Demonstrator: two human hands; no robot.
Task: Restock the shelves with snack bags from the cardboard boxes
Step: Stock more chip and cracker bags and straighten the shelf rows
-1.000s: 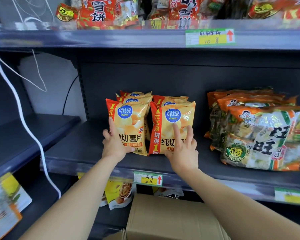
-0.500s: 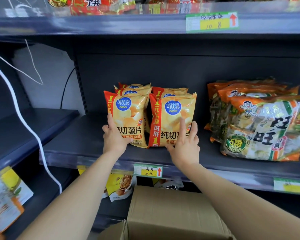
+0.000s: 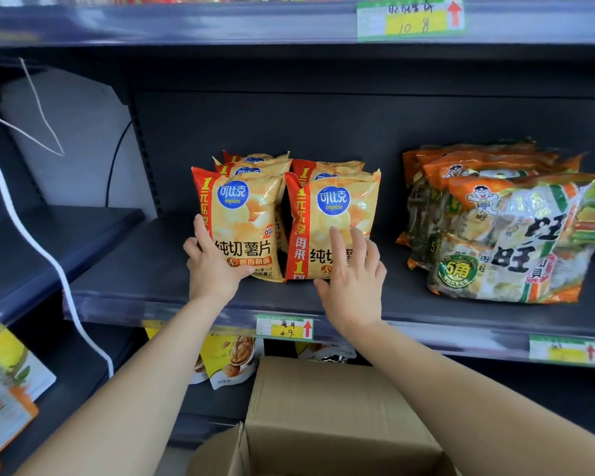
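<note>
Two rows of yellow-and-red foil potato-chip bags stand upright on the dark grey metal shelf, the left front bag and the right front bag side by side, almost touching. The left hand is clamped on the left front bag's lower left corner, thumb across its face at 3 o'clock of the palm. The right hand lies spread against the right front bag's lower face, fingers apart and gripping nothing; half a second ago its thumb sat under the bag's bottom edge, and it now hangs free at 9 o'clock of the palm. Both bags have kept their places (the view itself has tipped down a little). At 3 o'clock of the chips, well apart, leans a stack of orange-and-green rice-cracker packs. At 6 o'clock, below the shelf, sits the brown cardboard box.
</note>
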